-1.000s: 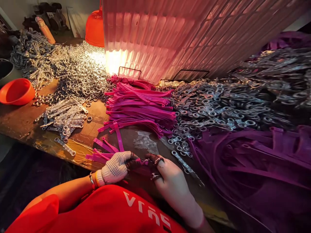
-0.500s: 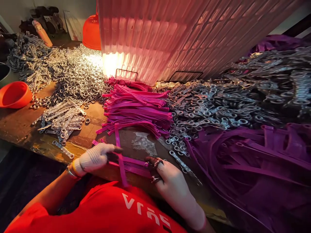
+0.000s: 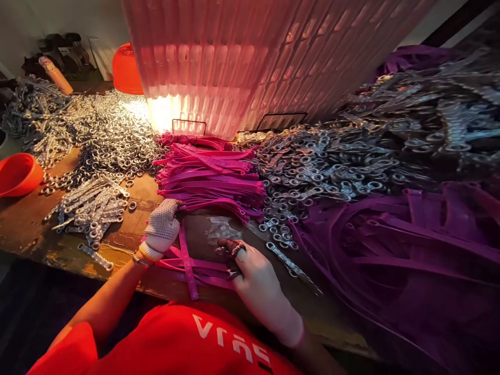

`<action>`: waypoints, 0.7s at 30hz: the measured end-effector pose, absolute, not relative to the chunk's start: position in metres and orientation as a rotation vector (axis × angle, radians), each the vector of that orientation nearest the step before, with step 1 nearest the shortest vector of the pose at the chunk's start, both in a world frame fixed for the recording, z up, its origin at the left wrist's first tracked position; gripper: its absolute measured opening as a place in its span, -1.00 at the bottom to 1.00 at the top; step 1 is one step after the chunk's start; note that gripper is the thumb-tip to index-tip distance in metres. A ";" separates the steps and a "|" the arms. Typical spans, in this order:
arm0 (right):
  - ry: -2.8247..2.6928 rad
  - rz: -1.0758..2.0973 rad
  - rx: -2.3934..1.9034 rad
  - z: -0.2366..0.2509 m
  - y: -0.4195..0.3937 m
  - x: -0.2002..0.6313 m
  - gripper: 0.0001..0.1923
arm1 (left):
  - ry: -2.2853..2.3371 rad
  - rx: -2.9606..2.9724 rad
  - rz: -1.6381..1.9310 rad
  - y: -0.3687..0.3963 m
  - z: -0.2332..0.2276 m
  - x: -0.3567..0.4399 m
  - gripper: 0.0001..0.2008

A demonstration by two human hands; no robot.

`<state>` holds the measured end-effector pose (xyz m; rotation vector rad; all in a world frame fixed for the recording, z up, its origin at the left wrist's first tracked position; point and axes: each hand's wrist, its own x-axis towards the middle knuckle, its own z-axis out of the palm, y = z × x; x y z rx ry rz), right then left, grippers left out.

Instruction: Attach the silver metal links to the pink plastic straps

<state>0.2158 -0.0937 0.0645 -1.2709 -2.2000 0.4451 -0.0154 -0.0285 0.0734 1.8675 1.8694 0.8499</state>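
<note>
My left hand (image 3: pixel 162 226), in a dotted white glove with dark fingertips, is at the left front edge of a stack of magenta straps (image 3: pixel 211 179). Its fingers are closed at a strap end there, with the tips partly hidden. My right hand (image 3: pixel 255 284), in a pale glove with dark finger covers, has its fingers bent around the right ends of several loose magenta straps (image 3: pixel 209 265). One magenta strap (image 3: pixel 187 265) lies crosswise over these, between both hands and close to my red shirt.
Heaps of silver ring-ended strips (image 3: pixel 113 122) lie at the left, more silver pieces (image 3: pixel 316 161) at the right. Dark purple straps (image 3: pixel 390 250) fill the right front. A red bowl (image 3: pixel 19 174), a red lamp (image 3: pixel 127 70) and a ribbed translucent panel (image 3: pixel 219 62) stand around the table.
My left hand has moved up and away from the crosswise strap to the stack's edge. My right hand has stayed by the loose strap ends. The view has shifted slightly.
</note>
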 end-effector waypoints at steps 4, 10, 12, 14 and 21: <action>-2.139 0.515 -1.245 0.078 -0.092 0.218 -0.56 | 1.264 1.233 0.808 -0.050 0.110 0.007 -0.66; -2.175 0.340 -1.427 0.091 -0.095 0.232 -0.70 | 1.009 0.850 0.654 -0.069 0.115 0.041 -0.64; -2.240 0.291 -1.471 0.094 -0.096 0.235 -0.74 | 1.047 0.897 0.598 -0.071 0.111 0.045 -0.63; -2.329 0.256 -1.496 0.097 -0.096 0.236 -0.78 | 1.092 1.002 0.545 -0.070 0.109 0.046 -0.63; -2.563 0.268 -1.524 0.111 -0.099 0.232 -0.83 | 1.103 1.705 0.358 -0.060 0.105 0.041 -0.71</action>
